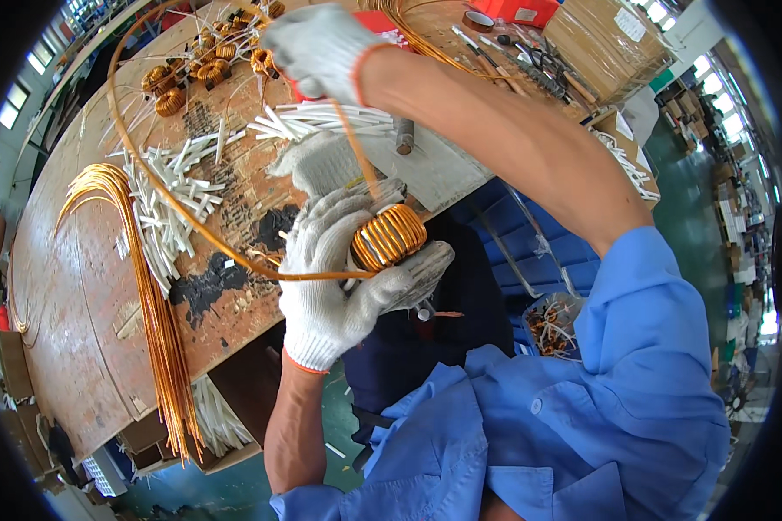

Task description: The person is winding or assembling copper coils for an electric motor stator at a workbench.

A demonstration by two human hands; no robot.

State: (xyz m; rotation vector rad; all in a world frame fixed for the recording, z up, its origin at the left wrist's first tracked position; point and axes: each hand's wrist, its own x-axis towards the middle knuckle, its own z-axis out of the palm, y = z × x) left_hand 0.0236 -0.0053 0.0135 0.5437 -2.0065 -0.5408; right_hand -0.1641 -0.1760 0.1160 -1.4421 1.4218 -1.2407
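My left hand (326,282), in a white knitted glove with an orange cuff, is closed around a ring-shaped coil (391,237) wound with copper wire. It holds the coil just off the table's front edge. From the coil a copper wire (354,143) runs up to my right hand (317,52). That gloved hand is raised over the table and closed on the wire, its fingers partly blurred and turned away. Another length of copper wire (169,198) leaves the coil near my left thumb and sweeps in a wide loop to the left and far side.
Finished coils (213,74) lie at the far left of the wooden table (78,313). White sleeving pieces (169,195) and a copper wire bundle (152,321) lie nearer. Beyond are hand tools (543,69), a tape roll (478,21), a red bin (517,9) and a carton (613,43).
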